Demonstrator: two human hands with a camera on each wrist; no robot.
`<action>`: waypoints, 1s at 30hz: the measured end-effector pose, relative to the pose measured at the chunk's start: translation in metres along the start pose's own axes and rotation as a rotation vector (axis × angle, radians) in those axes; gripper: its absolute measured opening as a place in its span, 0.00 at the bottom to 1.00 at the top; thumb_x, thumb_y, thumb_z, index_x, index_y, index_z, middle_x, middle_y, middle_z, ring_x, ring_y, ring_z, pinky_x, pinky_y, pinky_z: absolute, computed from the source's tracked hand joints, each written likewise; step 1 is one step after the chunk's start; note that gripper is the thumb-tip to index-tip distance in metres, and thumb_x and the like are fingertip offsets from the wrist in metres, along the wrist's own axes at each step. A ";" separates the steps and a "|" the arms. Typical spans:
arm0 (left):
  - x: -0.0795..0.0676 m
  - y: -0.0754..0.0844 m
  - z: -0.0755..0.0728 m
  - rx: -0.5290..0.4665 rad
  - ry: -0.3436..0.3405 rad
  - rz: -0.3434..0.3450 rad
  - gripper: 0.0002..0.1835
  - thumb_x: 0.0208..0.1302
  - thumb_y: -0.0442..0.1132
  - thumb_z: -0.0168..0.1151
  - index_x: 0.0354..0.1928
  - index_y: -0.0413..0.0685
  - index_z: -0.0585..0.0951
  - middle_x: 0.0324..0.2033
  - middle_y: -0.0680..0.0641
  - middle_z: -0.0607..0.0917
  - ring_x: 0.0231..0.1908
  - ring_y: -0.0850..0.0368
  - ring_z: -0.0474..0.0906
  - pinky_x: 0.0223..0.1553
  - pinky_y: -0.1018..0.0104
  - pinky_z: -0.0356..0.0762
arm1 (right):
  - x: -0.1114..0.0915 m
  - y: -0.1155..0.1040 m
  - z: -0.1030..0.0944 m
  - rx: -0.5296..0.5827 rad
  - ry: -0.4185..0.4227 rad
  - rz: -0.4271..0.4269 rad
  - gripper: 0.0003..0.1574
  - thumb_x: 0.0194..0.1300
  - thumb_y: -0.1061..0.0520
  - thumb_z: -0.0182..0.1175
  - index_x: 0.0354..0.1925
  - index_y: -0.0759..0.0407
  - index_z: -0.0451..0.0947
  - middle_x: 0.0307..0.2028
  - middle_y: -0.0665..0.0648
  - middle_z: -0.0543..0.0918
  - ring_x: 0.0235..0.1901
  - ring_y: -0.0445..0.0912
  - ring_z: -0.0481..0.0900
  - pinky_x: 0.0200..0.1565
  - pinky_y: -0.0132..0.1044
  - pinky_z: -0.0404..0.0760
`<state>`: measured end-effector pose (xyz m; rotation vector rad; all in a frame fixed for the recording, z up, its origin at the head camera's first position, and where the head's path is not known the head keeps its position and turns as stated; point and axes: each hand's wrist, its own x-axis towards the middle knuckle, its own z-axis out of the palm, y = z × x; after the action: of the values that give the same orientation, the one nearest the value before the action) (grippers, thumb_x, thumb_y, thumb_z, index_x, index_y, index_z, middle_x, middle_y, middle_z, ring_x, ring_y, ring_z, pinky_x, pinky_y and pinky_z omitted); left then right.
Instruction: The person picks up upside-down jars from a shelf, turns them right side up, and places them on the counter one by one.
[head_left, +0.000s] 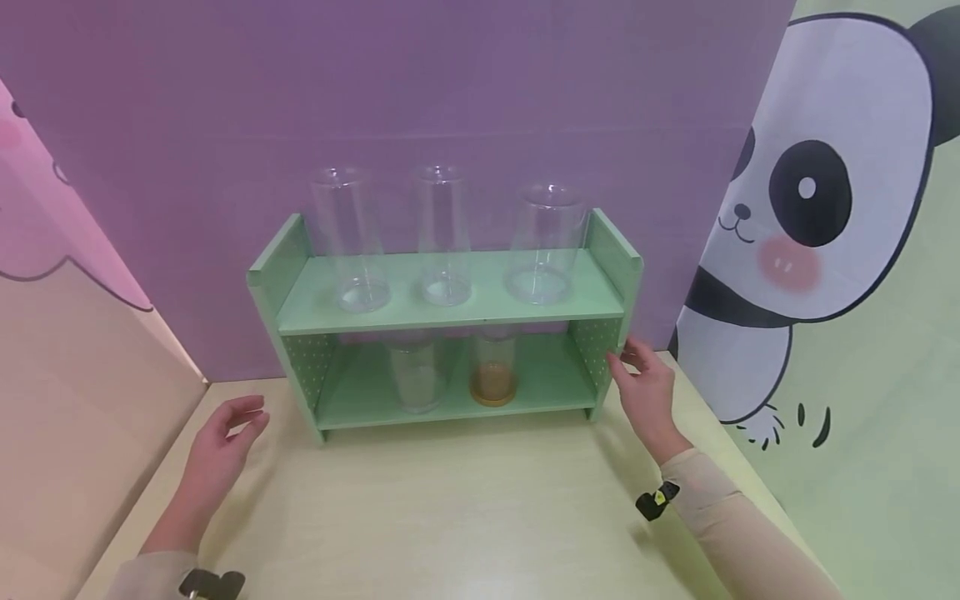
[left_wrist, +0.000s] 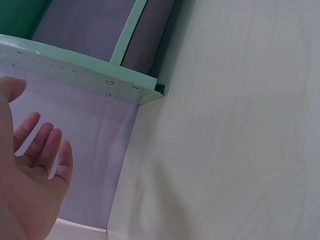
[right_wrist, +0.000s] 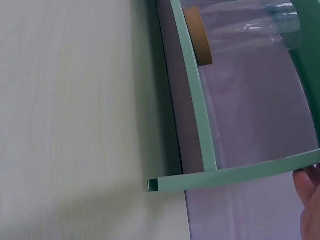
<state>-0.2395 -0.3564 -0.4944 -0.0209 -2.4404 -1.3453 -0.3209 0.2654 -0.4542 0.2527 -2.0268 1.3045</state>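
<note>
A light green two-tier shelf (head_left: 487, 287) stands on the table against the purple backdrop. My right hand (head_left: 647, 390) is at its right side panel, fingertips right at the panel's outer edge; in the right wrist view the fingertips (right_wrist: 304, 186) show beside that panel. Off the shelf's left side, my left hand (head_left: 223, 437) hovers with fingers loosely bent and nothing in them. On the upper board stand two tall clear glasses (head_left: 348, 233) and a wider clear glass (head_left: 547, 242). The lower board holds a clear glass (head_left: 416, 375) and a clear jar with a wood-coloured base (head_left: 493, 392).
The pale wood-grain table (head_left: 465, 517) extends in front of the shelf. A pink-patterned wall (head_left: 60, 250) borders it on the left, and a green wall with a panda picture (head_left: 810, 208) on the right. Purple backdrop (head_left: 450, 83) lies close behind the shelf.
</note>
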 end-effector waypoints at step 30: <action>-0.003 0.068 0.103 -0.059 -0.131 0.222 0.39 0.70 0.37 0.79 0.76 0.35 0.70 0.70 0.33 0.77 0.67 0.35 0.76 0.69 0.45 0.79 | -0.002 -0.001 0.007 -0.126 0.032 -0.097 0.10 0.73 0.69 0.68 0.51 0.69 0.86 0.48 0.66 0.91 0.48 0.62 0.90 0.41 0.12 0.77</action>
<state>-0.2548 -0.2343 -0.4901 -0.3950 -2.4164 -1.3530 -0.3224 0.2584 -0.4567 0.2666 -2.0351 1.1107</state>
